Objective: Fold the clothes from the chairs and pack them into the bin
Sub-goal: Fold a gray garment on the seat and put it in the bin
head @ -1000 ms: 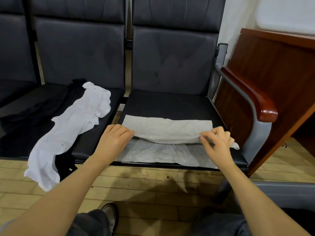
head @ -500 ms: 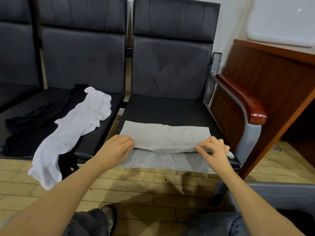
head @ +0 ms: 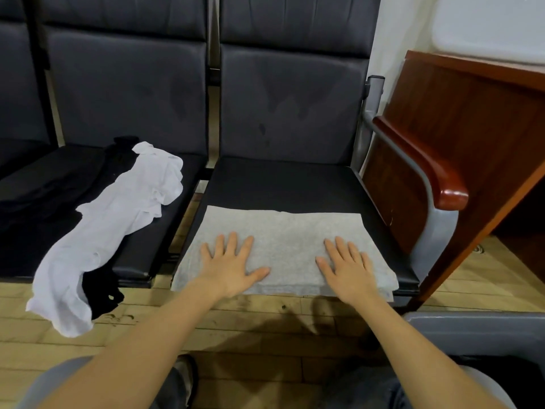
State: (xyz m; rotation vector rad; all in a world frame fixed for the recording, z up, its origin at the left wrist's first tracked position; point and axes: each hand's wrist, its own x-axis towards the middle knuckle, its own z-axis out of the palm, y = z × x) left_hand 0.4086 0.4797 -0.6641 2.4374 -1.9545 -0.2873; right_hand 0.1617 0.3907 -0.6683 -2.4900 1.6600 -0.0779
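Straight, spread fingers [head: 233, 242] of the left hand [head: 233, 268] and the right hand [head: 345, 270] press flat on a folded grey cloth [head: 283, 231], holding nothing. The cloth lies along the front edge of the right chair seat [head: 280, 184]. On the neighbouring chair seat [head: 177, 214], a white garment [head: 118, 219] drapes over its front edge, atop black clothing [head: 44, 196].

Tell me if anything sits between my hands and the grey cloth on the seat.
Nothing does. The left hand and right hand both lie flat on the folded grey cloth, fingers spread, touching it directly.
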